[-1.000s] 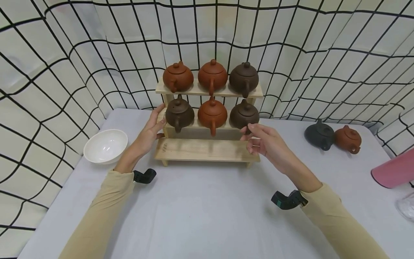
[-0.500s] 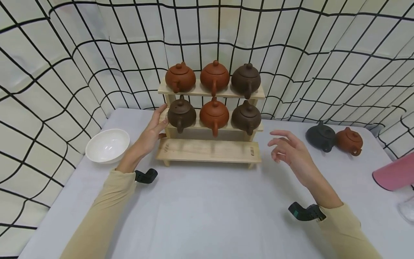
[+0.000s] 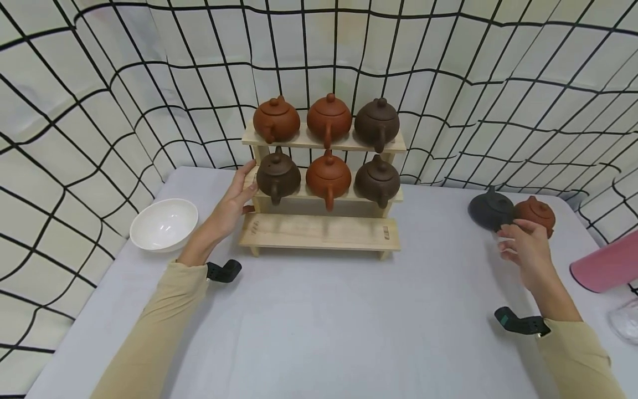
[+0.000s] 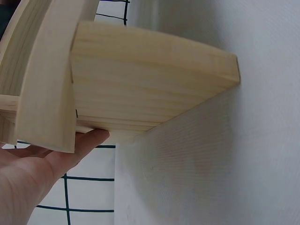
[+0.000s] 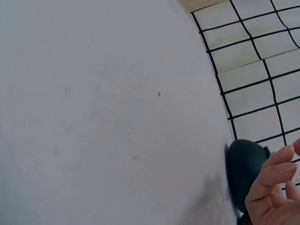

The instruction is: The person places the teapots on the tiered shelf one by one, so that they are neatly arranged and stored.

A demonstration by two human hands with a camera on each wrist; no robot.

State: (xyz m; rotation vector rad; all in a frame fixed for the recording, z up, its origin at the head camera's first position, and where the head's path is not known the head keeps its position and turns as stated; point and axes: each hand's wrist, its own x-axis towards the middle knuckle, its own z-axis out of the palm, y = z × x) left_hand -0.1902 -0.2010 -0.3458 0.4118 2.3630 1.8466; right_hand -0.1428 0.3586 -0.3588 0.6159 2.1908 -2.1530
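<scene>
A tiered wooden stand (image 3: 319, 231) holds brown and reddish clay teapots on its upper two shelves. My left hand (image 3: 228, 208) grips the left end of the middle shelf, beside a dark brown teapot (image 3: 278, 176). In the left wrist view its fingers (image 4: 91, 140) lie against the wood. Off to the right, my right hand (image 3: 527, 252) is at a black teapot (image 3: 490, 209), fingers loosely bent and overlapping where its handle was visible. A small reddish teapot (image 3: 535, 213) stands beside the black one, partly behind that hand.
A white bowl (image 3: 164, 224) sits left of the stand. At the right edge lie a pink cylinder (image 3: 605, 263) and a clear glass item (image 3: 625, 321). Black-lined white curtain (image 3: 448, 50) closes off the back and sides of the table.
My right hand has left the dark teapot at the right of the middle shelf and moved right across the table to the black teapot. The left hand stays at the stand.
</scene>
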